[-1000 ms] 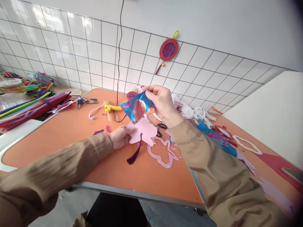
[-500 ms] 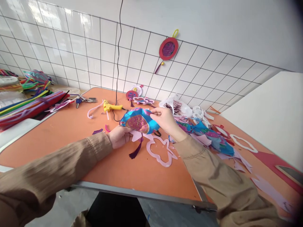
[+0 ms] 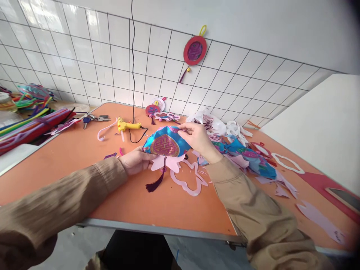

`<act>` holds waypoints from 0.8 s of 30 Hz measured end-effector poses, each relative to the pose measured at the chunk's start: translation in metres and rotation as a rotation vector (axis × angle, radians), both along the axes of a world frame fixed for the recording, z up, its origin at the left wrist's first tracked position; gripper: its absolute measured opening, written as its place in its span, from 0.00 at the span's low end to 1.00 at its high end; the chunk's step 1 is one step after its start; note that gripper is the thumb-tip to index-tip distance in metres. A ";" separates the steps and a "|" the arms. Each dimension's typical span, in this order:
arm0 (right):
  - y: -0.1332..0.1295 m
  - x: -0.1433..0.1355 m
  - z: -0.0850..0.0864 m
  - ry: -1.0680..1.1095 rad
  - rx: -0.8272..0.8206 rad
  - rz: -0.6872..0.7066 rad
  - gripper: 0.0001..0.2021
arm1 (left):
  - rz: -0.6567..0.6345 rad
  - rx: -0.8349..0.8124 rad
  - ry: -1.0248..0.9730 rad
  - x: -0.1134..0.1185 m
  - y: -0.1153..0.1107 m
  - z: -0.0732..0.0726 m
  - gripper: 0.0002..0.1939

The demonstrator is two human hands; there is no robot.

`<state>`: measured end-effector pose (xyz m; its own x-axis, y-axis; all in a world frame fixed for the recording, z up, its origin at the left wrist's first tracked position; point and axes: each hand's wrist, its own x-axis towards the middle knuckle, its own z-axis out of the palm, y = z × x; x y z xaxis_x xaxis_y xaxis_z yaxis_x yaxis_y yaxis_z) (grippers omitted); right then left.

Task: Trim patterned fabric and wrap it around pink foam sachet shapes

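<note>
A shiny blue brocade piece [image 3: 165, 144] with a red-and-gold medallion is held up over the table between both hands. My left hand [image 3: 136, 159] grips its lower left edge, thumb in front. With thumb and fingertips my right hand [image 3: 195, 137] pinches its upper right edge. Pale pink shaped felt [image 3: 168, 164] shows below the brocade, and a dark purple tassel [image 3: 156, 183] hangs down from it. Just right of the tassel, a pink cut-out frame [image 3: 192, 191] lies on the orange table [image 3: 132, 204].
A yellow glue gun [image 3: 128, 125] with a black cord lies behind my left hand. Keys [image 3: 94, 119] and bundled pipe cleaners [image 3: 36, 127] are at the left. Fabric scraps [image 3: 247, 153] and a plastic bag [image 3: 208, 120] lie at the right. A round red ornament [image 3: 186, 56] hangs on the tiled wall.
The brocade piece has tilted, and more of the pink felt shows beneath it. Both hands keep their hold. The whole view has shifted slightly.
</note>
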<state>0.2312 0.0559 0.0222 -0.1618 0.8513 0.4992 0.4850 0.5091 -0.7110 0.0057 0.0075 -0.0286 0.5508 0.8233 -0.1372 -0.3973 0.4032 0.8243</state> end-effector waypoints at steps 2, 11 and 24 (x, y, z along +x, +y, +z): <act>0.000 0.001 0.001 -0.009 0.011 -0.002 0.08 | -0.033 0.018 0.002 -0.001 -0.001 0.000 0.15; -0.001 0.000 0.004 0.010 0.014 0.050 0.07 | -0.052 0.036 -0.049 -0.001 -0.002 0.006 0.20; 0.004 0.000 -0.001 0.162 -0.247 0.198 0.14 | 0.122 0.040 -0.002 0.003 -0.001 0.001 0.12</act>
<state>0.2310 0.0596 0.0215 -0.2712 0.9097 0.3146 0.2646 0.3847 -0.8843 0.0090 0.0063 -0.0274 0.4461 0.8891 -0.1023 -0.4430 0.3186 0.8380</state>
